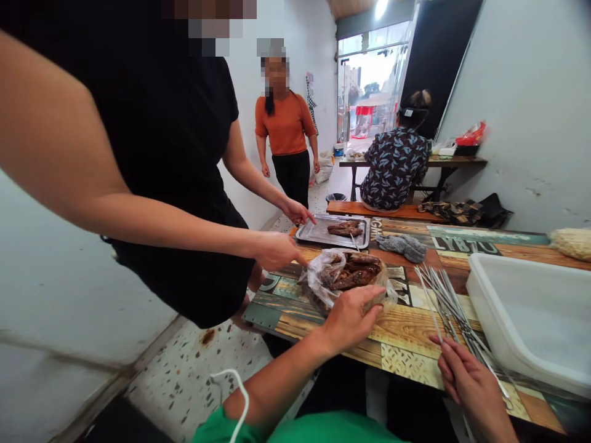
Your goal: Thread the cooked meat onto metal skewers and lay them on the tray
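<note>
On the table (pixel 406 325), a bag (pixel 317 274) lies before a tray (pixel 316 234); rightward come skewers (pixel 451 304), then a tub (pixel 549 307).

Dark bin (pixel 335 197) near wooden bench (pixel 369 210)

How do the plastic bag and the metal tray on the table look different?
The plastic bag is clear, thin and crumpled, while the metal tray is flat and stiff-looking with a raised rim. The bag is crowded with dark brown, meat-like pieces; the tray holds a small group toward one end, leaving much of its metal bare. The bag lies nearer the camera wearer; the tray lies farther off. Both sit on the patterned table and hold similar-looking pieces.
</note>
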`<state>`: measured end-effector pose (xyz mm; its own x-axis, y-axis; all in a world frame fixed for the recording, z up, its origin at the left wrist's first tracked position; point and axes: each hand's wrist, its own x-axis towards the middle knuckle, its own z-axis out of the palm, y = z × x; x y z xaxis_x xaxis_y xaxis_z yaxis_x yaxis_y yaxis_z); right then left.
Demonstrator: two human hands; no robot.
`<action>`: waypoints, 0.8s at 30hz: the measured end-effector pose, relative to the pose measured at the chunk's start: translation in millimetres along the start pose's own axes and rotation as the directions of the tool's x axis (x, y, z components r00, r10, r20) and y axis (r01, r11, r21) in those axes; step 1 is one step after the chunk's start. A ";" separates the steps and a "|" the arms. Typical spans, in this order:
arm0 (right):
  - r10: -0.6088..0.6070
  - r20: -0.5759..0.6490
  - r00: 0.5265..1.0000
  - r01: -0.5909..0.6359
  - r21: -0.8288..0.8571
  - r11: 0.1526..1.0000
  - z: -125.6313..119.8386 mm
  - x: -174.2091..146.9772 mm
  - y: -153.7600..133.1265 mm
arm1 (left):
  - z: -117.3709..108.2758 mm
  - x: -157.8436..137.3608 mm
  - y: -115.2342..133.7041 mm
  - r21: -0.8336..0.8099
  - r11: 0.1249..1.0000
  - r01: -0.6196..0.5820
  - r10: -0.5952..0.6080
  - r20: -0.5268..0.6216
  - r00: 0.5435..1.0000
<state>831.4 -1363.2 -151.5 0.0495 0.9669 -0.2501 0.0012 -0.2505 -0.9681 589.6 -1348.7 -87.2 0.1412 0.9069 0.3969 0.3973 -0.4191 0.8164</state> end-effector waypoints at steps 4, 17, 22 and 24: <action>0.004 0.004 1.000 -0.004 -0.003 1.000 -1.2 1.0 1.7 | 1.8 2.1 2.5 0.017 1.000 -0.016 0.016 0.025 1.000; 0.007 0.002 1.000 -0.007 -0.027 1.000 -4.3 5.4 8.0 | 2.4 4.0 1.5 0.041 0.998 -0.042 0.041 0.028 0.999; -0.007 -0.001 1.000 0.007 -0.060 0.998 -4.0 5.4 6.6 | 3.1 3.9 1.9 0.049 0.997 -0.056 0.053 0.050 0.997; 0.005 0.000 1.000 -0.005 -0.062 0.998 -3.2 5.0 5.6 | 3.9 3.5 1.4 0.052 0.997 -0.062 0.059 0.051 0.997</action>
<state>834.8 -1359.9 -158.1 0.0497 0.9657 -0.2550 0.0623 -0.2578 -0.9642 594.1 -1345.9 -86.3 0.2102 0.8817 0.4225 0.4340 -0.4714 0.7677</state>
